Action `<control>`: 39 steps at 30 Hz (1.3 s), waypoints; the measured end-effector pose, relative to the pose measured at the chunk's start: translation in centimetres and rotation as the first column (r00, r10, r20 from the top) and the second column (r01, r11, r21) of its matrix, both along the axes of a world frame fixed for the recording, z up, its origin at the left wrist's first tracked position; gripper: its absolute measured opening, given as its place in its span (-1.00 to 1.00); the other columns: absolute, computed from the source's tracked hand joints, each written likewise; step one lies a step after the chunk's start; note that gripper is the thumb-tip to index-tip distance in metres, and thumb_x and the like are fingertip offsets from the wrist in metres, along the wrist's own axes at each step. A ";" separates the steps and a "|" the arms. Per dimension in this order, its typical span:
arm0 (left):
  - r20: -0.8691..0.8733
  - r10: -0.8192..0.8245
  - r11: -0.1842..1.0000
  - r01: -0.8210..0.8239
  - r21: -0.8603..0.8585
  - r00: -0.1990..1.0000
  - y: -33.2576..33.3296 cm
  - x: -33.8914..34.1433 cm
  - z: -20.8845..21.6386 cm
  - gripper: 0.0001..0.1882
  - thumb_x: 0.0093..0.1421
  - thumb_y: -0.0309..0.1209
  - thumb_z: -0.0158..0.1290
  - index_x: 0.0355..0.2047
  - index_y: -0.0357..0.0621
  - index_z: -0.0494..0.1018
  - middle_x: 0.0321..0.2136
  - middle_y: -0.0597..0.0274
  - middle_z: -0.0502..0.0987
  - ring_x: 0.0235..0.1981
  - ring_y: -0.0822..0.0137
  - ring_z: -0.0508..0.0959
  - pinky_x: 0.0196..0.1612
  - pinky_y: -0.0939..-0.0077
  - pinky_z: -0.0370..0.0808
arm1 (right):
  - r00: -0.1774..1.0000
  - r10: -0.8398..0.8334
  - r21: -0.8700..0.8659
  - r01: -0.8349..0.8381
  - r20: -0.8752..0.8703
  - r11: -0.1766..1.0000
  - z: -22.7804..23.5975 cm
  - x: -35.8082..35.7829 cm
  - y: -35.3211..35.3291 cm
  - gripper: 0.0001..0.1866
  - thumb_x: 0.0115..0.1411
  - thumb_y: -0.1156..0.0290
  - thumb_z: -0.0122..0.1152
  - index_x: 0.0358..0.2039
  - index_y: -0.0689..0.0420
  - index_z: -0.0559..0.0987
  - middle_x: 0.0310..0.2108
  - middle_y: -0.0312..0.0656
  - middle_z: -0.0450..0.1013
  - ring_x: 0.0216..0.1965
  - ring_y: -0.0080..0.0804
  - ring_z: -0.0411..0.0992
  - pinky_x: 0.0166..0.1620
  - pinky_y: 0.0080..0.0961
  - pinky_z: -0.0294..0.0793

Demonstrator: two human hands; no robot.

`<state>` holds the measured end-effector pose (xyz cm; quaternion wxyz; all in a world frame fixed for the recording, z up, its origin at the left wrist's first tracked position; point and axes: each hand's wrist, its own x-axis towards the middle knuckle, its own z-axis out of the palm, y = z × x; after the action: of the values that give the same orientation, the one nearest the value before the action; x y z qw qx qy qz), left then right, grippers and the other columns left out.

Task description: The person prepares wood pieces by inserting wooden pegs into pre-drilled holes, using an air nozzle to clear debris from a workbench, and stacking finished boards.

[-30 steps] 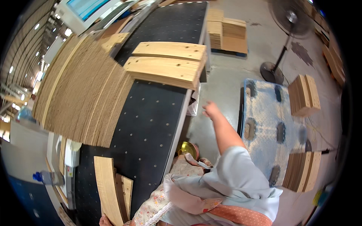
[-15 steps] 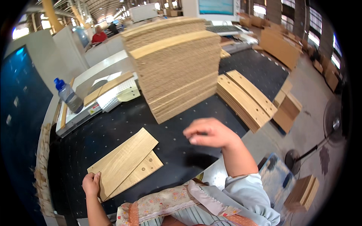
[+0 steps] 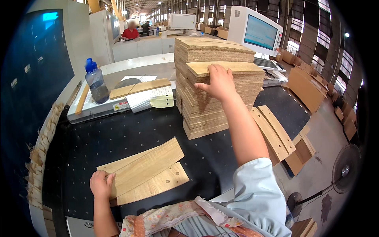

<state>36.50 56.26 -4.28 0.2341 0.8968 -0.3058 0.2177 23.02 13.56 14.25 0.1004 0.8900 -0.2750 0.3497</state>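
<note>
Boards (image 3: pixel 148 168) front-left of the tall stack (image 3: pixel 201 114) look stiff, fairly light, best end-held; left hand (image 3: pixel 102 185) pinches their end, right hand (image 3: pixel 222 83) spreads atop the stack.

Pale blue sleeve (image 3: pixel 258 189); floral apron (image 3: pixel 173 212), orange trim (image 3: pixel 139 226).

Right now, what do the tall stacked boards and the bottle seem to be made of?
The stacked boards look like particleboard with a smooth, pale wood-look face, since their edges are coarse and brown. The bottle is probably smooth plastic: its body is see-through.
</note>
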 end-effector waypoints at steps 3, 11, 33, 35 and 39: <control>-0.111 -0.006 1.000 0.009 0.021 0.994 0.2 0.7 -0.5 -0.74 -0.08 -0.26 0.18 -0.64 -0.20 0.43 -0.57 0.10 0.45 -0.44 0.06 0.45 -0.35 0.24 0.38 | 0.995 0.024 -0.140 -0.010 0.099 0.990 -1.2 0.7 1.0 -0.53 -0.09 0.15 0.25 -0.21 0.15 0.42 -0.13 -0.17 0.38 0.00 -0.25 0.29 0.16 0.03 0.06; -0.537 -0.137 0.984 0.177 0.023 0.832 1.0 2.5 0.2 -0.73 0.08 -0.24 0.03 -0.39 -0.21 0.51 -0.46 -0.09 0.51 -0.37 -0.05 0.51 -0.30 0.28 0.45 | 0.835 0.541 -0.596 -0.384 0.104 0.706 -1.0 -0.7 7.8 -0.76 -0.13 0.49 0.05 -0.35 0.05 0.46 -0.31 -0.32 0.45 -0.23 -0.37 0.40 0.01 -0.15 0.24; -0.874 -0.468 0.884 0.046 -0.466 0.132 4.1 5.9 -0.9 -0.48 0.24 0.03 -0.21 -0.20 -0.19 0.47 -0.45 0.33 0.46 -0.40 0.46 0.40 -0.26 0.58 0.34 | 0.430 0.804 -0.062 -0.893 -0.411 0.446 -15.0 3.3 29.1 -0.65 -0.13 0.37 0.06 -0.25 0.13 0.46 -0.30 -0.29 0.41 -0.34 -0.43 0.32 -0.32 -0.51 0.23; -0.869 -0.485 0.875 0.053 -0.482 0.103 4.1 5.9 -0.8 -0.48 0.25 0.03 -0.23 -0.19 -0.16 0.47 -0.44 0.30 0.44 -0.40 0.42 0.36 -0.24 0.53 0.33 | 0.398 0.817 -0.020 -0.903 -0.417 0.429 -13.7 3.9 28.8 -0.71 -0.15 0.38 0.07 -0.33 0.12 0.44 -0.37 -0.28 0.39 -0.36 -0.39 0.32 -0.33 -0.48 0.24; -0.877 -0.451 0.891 0.020 -0.454 0.166 4.1 5.3 0.0 -0.48 0.24 0.03 -0.22 -0.17 -0.18 0.46 -0.41 0.26 0.48 -0.43 0.45 0.37 -0.32 0.54 0.34 | 0.349 0.839 0.059 -0.911 -0.417 0.408 -8.4 6.6 26.7 -0.81 -0.20 0.45 0.11 -0.48 0.13 0.38 -0.50 -0.21 0.38 -0.40 -0.24 0.35 -0.34 -0.32 0.33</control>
<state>41.76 60.34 -4.27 0.5544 0.7147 -0.1853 -0.3839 29.66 40.31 5.81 0.0296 0.9328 0.3043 0.1909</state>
